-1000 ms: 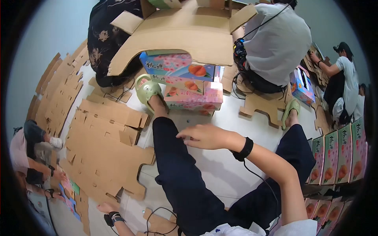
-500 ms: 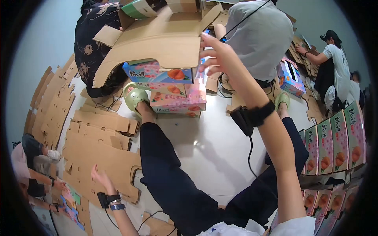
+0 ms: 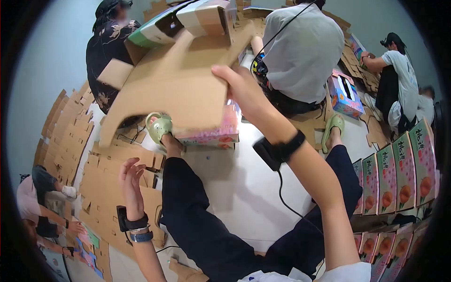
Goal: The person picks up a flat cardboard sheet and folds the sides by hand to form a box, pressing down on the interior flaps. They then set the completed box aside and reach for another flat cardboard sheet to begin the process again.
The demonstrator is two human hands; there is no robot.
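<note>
A partly folded cardboard box (image 3: 174, 89) slants in front of me at the upper middle, its plain brown flaps spread toward me. Its printed outside (image 3: 199, 21) shows green, white and peach at the top. My right hand (image 3: 242, 89) is closed on the right edge of the brown flap, thumb on top and fingers hidden behind. At lower left my left hand (image 3: 133, 181) is raised above flat cardboard, fingers loosely bent and apart, with nothing in it. Beneath the flap, a pink printed box (image 3: 221, 134) sits on the floor, mostly covered.
Flat cardboard sheets (image 3: 110, 188) cover the floor at left. Printed peach boxes (image 3: 397, 174) stand in rows at right. A blue and pink box (image 3: 345, 94) is on the floor beyond my right foot. Several people sit or crouch around, one in a grey shirt (image 3: 305, 51) straight ahead.
The cardboard box has swung lower and toward me, covering more of the boxes below. My right hand has moved left and closed on its flap. My left hand has risen.
</note>
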